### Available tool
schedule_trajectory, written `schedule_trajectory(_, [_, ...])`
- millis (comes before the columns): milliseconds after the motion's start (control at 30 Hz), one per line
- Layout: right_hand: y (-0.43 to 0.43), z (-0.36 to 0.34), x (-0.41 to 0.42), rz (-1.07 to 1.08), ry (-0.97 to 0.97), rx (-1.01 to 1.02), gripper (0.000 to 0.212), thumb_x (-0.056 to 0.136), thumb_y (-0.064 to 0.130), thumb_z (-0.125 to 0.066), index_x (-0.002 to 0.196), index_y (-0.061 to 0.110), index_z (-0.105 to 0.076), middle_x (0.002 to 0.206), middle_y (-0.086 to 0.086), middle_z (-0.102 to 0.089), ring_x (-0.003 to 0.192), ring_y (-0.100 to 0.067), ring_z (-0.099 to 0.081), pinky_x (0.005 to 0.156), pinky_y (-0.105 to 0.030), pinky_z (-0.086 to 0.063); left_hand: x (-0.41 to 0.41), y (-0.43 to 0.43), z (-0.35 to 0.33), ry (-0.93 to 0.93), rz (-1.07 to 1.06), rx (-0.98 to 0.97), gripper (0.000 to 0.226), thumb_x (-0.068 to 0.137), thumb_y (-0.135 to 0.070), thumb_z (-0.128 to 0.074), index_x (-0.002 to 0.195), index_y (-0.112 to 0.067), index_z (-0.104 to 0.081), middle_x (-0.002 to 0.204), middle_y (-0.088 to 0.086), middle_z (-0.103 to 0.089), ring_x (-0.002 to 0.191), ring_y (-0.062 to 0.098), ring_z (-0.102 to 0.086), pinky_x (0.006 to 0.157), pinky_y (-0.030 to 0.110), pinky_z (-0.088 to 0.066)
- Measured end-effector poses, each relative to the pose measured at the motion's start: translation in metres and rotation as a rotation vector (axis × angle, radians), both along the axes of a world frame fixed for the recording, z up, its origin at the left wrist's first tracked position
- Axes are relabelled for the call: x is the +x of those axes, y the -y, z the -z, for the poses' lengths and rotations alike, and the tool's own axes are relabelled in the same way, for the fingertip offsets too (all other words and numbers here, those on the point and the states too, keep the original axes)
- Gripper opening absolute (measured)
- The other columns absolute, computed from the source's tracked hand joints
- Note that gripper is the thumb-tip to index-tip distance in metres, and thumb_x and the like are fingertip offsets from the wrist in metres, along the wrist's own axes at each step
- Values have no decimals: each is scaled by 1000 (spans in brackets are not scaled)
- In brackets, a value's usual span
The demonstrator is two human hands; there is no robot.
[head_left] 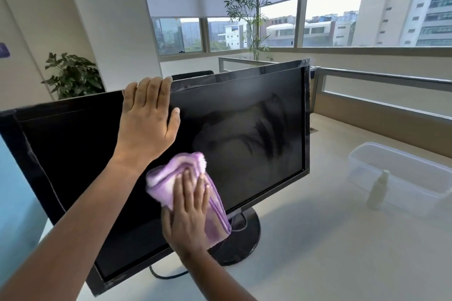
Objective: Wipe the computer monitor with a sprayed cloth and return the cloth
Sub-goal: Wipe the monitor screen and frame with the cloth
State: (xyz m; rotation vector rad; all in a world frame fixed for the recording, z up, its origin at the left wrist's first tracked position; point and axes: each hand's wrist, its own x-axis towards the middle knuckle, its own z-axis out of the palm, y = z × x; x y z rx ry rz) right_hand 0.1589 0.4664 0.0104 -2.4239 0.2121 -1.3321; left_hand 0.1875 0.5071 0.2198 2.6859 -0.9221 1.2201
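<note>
A black computer monitor (244,134) stands on a round base on the pale desk, its screen dark with smeared wet streaks on the right half. My left hand (146,120) lies over the monitor's top edge, fingers draped behind it, gripping the frame. My right hand (188,215) presses a folded purple cloth (168,181) flat against the lower middle of the screen. The cloth bunches above and to the right of my fingers.
A small pale spray bottle (378,189) stands on the desk to the right, beside a clear plastic tub (401,173). A black cable (161,273) trails from under the monitor. Desk partitions, potted plants and windows lie behind.
</note>
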Motion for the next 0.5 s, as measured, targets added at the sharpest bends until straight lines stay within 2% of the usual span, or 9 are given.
schedule_trajectory(100, [25, 7, -3, -125, 36, -345, 48, 96, 38, -25, 140, 20, -33, 145, 4, -38, 139, -28, -28, 113, -49, -25, -1, -1, 0, -3, -2, -1, 66, 86, -38, -16, 138, 0, -28, 135, 23, -42, 127, 39, -37, 113, 50, -19])
schedule_trajectory(167, [57, 4, -3, -171, 30, -514, 46, 93, 35, -35, 137, 23, -37, 140, 5, -49, 135, -23, -34, 111, -47, -29, -2, 1, 1, -7, 1, -9, 66, 86, -38, -16, 139, -1, -27, 136, 22, -41, 128, 38, -36, 114, 48, -17])
schedule_trajectory(233, [91, -4, -2, -126, -15, -591, 53, 83, 35, -44, 135, 26, -39, 135, 6, -55, 130, -23, -42, 108, -48, -33, -2, 2, 1, -15, 7, -23, 67, 85, -38, -15, 139, -1, -27, 138, 21, -40, 129, 37, -35, 114, 48, -16])
schedule_trajectory(333, [141, -17, 1, -10, -42, -375, 60, 77, 30, -46, 136, 19, -39, 137, -5, -53, 128, -34, -45, 110, -48, -29, -1, 2, 1, -21, 2, -36, 68, 84, -40, -13, 140, -2, -25, 140, 20, -38, 131, 36, -32, 115, 46, -13])
schedule_trajectory(400, [173, -25, 1, 71, -10, -90, 60, 82, 28, -41, 139, 8, -37, 145, -15, -41, 135, -37, -31, 114, -45, -22, -1, 2, 1, -22, 4, -38, 68, 84, -41, -13, 140, -3, -25, 140, 19, -38, 131, 35, -32, 115, 45, -13])
schedule_trajectory(500, [202, -33, 2, 153, 92, 357, 59, 93, 29, -30, 146, 4, -19, 156, -14, -15, 145, -25, -5, 120, -42, -9, -2, 4, 1, -22, 20, -52, 68, 84, -41, -14, 139, -3, -27, 139, 18, -39, 131, 35, -33, 116, 45, -14])
